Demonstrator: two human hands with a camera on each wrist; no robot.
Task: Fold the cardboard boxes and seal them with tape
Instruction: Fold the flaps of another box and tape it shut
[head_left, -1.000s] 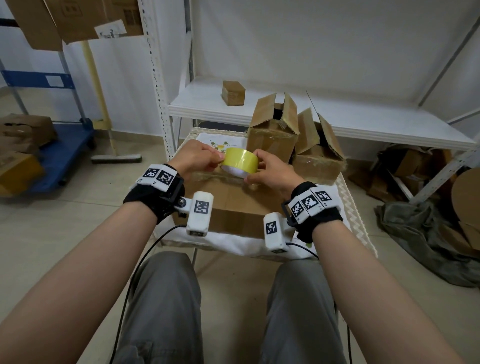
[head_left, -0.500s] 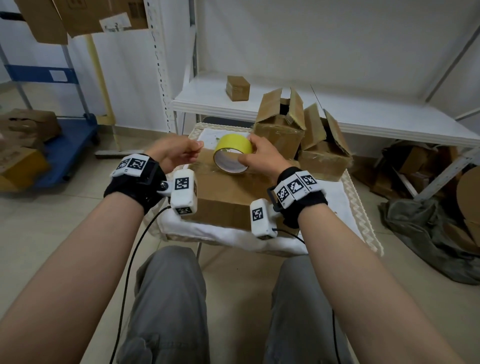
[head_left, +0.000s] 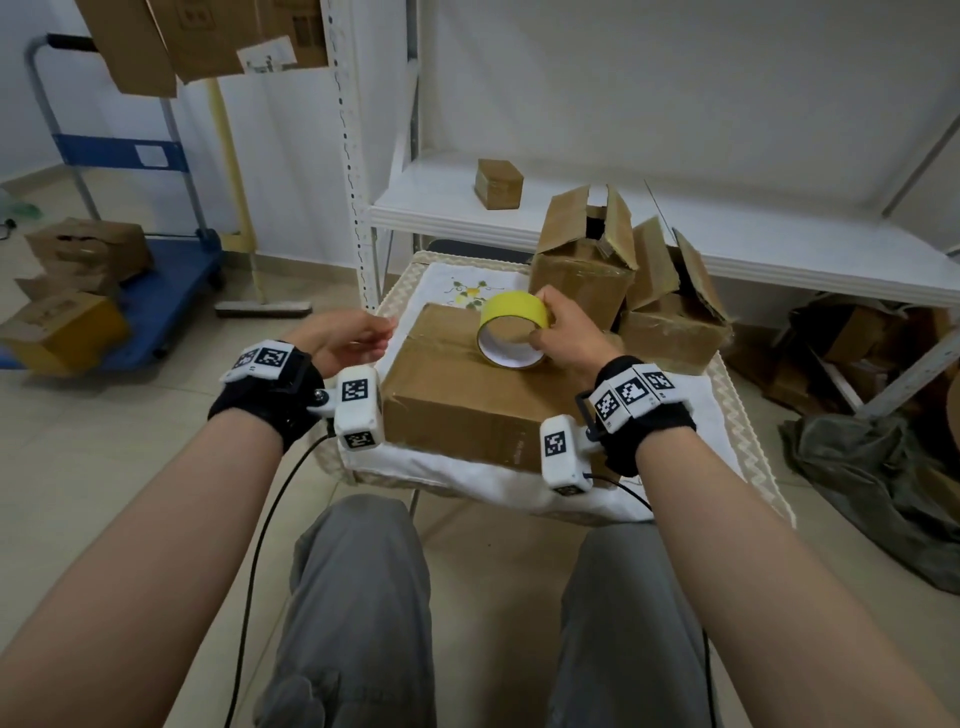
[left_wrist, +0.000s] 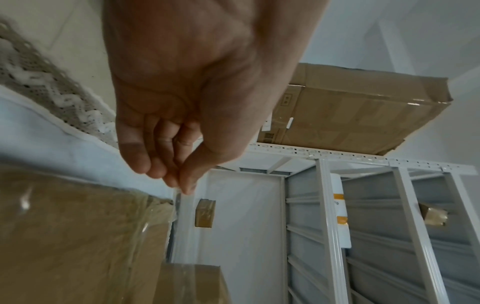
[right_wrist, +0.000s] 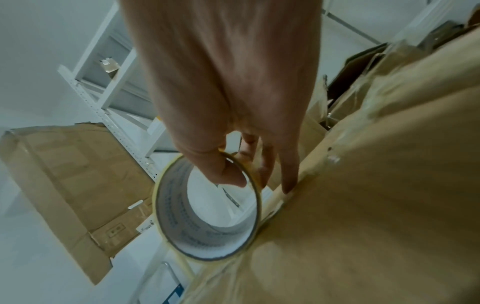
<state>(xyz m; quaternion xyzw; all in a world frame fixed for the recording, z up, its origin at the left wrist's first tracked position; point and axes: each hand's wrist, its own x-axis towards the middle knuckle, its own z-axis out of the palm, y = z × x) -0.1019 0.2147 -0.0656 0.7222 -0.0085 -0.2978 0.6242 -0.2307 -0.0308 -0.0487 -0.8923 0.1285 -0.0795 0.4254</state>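
On the worktop (head_left: 691, 410) in front of me, the closed cardboard box (head_left: 467, 400) is lying flat on a white cloth, its top seam facing up. I am holding the tape roll (head_left: 511, 332) on edge against the box top with my right hand (head_left: 563, 332): the thumb is hooked inside the core and the other fingers (right_wrist: 288, 176) are curling over the outer rim, so the roll is gripped. My left hand (head_left: 345, 340) is hovering just beside the box's left edge, thumb and fingertips pinched together; a thin clear strip appears to be running from them, though I cannot confirm it is the tape end.

Assessment: the roll is light and rigid, and the core is the sound place to hold it, since it can turn there. The free tape is flimsy and sticky and is likely to fold on itself unless kept taut. The box is stiff but dents easily; pressing along the seam is advisable. Two open boxes (head_left: 587, 260) are waiting behind.
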